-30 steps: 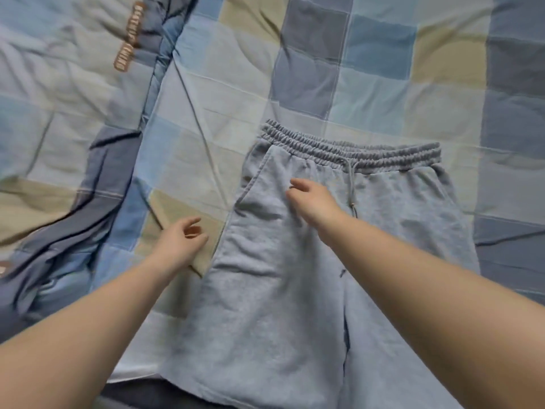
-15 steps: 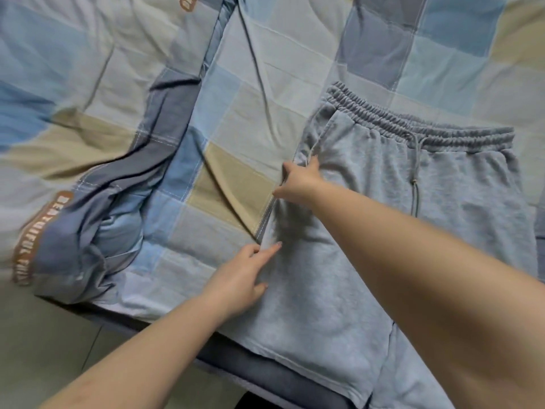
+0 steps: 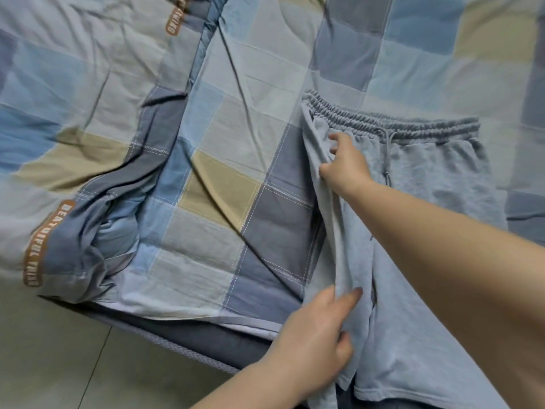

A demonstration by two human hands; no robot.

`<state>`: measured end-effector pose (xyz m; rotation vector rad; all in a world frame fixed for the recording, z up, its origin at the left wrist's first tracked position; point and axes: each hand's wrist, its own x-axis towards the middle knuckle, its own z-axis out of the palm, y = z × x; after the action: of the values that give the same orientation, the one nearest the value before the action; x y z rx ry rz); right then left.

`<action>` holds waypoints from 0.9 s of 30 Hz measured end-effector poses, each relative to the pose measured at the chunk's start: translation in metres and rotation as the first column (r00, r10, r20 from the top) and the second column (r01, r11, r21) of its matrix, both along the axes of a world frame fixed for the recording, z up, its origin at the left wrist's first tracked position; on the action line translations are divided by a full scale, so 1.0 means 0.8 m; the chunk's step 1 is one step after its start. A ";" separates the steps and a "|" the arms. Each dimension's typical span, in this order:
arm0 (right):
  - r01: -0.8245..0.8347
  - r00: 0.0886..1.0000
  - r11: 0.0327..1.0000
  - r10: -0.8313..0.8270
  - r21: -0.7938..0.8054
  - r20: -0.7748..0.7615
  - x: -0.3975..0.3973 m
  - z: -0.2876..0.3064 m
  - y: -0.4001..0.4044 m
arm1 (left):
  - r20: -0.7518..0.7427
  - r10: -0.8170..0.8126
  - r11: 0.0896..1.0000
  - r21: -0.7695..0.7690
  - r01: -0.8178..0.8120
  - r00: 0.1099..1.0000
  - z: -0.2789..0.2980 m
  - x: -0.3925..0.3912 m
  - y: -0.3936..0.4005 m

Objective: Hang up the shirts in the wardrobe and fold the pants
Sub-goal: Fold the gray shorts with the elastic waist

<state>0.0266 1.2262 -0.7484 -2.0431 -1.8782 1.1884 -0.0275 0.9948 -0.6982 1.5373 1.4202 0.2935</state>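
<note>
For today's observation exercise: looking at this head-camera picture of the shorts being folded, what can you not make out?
- Head view: the shorts' right leg hem, cut off by the frame edge and covered by the right forearm.
- Left hand's fingertips, tucked under the lifted fabric.
- Right hand's thumb, hidden behind the gathered side seam.
- Shirts and wardrobe: out of frame.

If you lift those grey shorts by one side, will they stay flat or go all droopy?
Probably droopy: the grey shorts already fold and sag where the left hand and right hand lift their edge. They look soft, likely light, unlikely to slip.
</note>
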 end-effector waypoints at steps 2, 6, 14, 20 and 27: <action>0.007 0.999 0.999 -0.005 0.050 -0.039 0.015 0.006 0.001 | 0.008 -0.006 1.000 0.021 0.006 1.000 -0.001 0.021 0.004; -0.111 0.993 0.988 0.107 0.103 0.042 0.080 0.013 0.016 | 0.001 -0.072 0.997 0.014 0.072 0.997 -0.001 0.076 0.012; -0.097 0.957 0.978 0.040 0.184 0.289 0.285 0.017 0.038 | 0.064 -0.197 0.980 0.035 0.195 0.978 0.003 0.223 0.036; 0.054 0.966 0.996 -0.035 -0.067 0.258 0.395 -0.005 0.016 | 0.120 -0.165 0.977 -0.119 0.179 0.979 -0.021 0.333 0.041; 0.309 0.946 0.917 -0.322 -0.251 -0.014 0.442 -0.035 -0.114 | 0.196 0.011 0.934 -0.352 0.059 0.981 -0.076 0.370 0.019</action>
<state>0.3805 1.1351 -0.7765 -2.2993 -1.3604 1.4253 0.2683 1.0096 -0.7590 1.1933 1.2216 0.1549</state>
